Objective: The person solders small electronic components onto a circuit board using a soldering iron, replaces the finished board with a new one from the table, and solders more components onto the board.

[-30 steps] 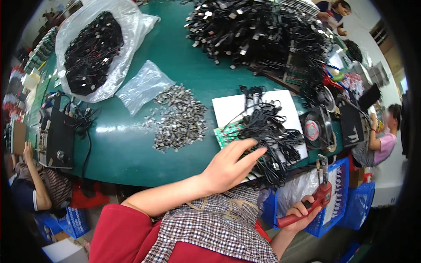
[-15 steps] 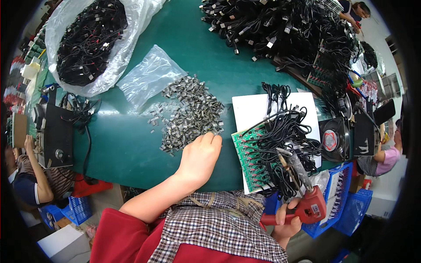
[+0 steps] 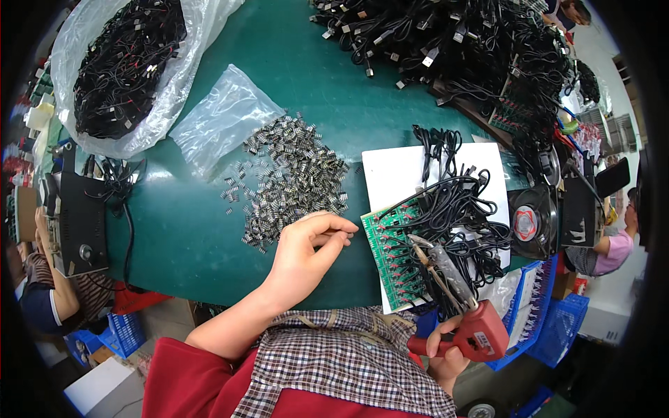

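My left hand (image 3: 301, 256) is at the near edge of a pile of small metal connector-like pieces (image 3: 296, 177). Thumb and fingers are pinched together; whatever lies between the tips is too small to make out. In my right hand (image 3: 446, 352) is a red soldering gun (image 3: 483, 330), its tip slanting up and left over a green circuit board panel (image 3: 387, 261). Black cables (image 3: 453, 191) lie bundled along the panel's right side, and several red wire ends sit on it. Panel and cables rest on a white sheet (image 3: 380, 171).
A clear plastic bag (image 3: 226, 115) lies beside the pile; a larger bag of black cables (image 3: 129, 76) is far left. More cables (image 3: 432, 42) are heaped far right. A fan (image 3: 529, 221) and a black box (image 3: 80, 219) flank the table. Co-workers sit on both sides.
My left hand has drawn back from the pile's near edge and turned, with thumb and fingertips now showing. The soldering gun has shifted left, its tip now over the circuit board panel's right part.
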`<state>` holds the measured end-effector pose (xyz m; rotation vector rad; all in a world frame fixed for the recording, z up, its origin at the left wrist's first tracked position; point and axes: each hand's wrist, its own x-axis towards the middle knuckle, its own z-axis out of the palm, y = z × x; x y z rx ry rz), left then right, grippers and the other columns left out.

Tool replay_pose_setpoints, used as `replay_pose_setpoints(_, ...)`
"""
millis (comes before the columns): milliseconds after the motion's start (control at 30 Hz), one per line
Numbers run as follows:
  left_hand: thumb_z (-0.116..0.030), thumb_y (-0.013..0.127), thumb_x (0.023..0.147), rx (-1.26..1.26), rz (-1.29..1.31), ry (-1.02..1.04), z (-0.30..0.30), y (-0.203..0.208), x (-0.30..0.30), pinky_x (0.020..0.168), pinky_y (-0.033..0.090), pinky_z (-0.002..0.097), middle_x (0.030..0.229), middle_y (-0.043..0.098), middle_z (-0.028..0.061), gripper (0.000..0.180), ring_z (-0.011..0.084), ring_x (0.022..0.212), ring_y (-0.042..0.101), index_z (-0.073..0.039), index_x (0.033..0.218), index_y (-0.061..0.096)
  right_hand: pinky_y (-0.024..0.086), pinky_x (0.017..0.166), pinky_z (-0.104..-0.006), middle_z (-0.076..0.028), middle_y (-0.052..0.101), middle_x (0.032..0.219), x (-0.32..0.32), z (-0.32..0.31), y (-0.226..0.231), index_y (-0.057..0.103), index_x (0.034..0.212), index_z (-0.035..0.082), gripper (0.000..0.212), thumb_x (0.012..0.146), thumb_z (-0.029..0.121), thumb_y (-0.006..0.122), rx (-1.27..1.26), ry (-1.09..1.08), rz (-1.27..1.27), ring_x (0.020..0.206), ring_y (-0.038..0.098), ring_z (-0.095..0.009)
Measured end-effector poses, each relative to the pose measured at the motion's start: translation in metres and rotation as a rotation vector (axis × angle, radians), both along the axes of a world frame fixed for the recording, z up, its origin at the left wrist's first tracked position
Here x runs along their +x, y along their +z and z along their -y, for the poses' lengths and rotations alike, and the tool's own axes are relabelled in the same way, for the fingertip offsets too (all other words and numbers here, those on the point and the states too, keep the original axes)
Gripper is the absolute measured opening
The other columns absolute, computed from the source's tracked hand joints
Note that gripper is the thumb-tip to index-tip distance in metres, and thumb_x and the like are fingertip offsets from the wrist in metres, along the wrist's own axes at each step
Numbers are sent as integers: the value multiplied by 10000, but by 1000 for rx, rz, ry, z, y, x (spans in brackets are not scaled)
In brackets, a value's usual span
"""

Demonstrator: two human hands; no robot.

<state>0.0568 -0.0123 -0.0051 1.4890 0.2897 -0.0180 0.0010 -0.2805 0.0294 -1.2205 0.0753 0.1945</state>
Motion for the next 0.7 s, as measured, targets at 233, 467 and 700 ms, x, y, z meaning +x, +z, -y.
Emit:
replay_pose_setpoints(233, 72, 542, 814, -224, -131, 99, 3, 7, 7, 758, 503, 235, 868, 612, 92, 145, 141, 801, 618, 68, 948, 599, 438, 566, -282, -125, 554, 1008, 7, -2, 14, 463, 1096, -52, 527, 748, 265, 698, -124, 168, -142, 615, 544, -169)
replay_pose_setpoints(467, 75, 557, 804, -95, -69, 53, 13, 4, 11, 746, 504, 230, 862, 606, 82, 225, 120, 794, 608, 63, 1028, 579, 430, 556, -275, -122, 571, 965, 8, -9, 18, 477, 1080, -52, 542, 757, 320, 705, -229, 197, -121, 604, 548, -165)
replay_pose_setpoints(700, 49, 556, 806, -50, -12, 74, 17, -7, 13, 708, 486, 224, 823, 585, 39, 376, 75, 777, 570, -24, 1171, 503, 455, 459, -284, -131, 550, 1024, -1, -5, 6, 419, 1151, -22, 603, 751, 320, 715, -343, 298, -12, 538, 552, -196)
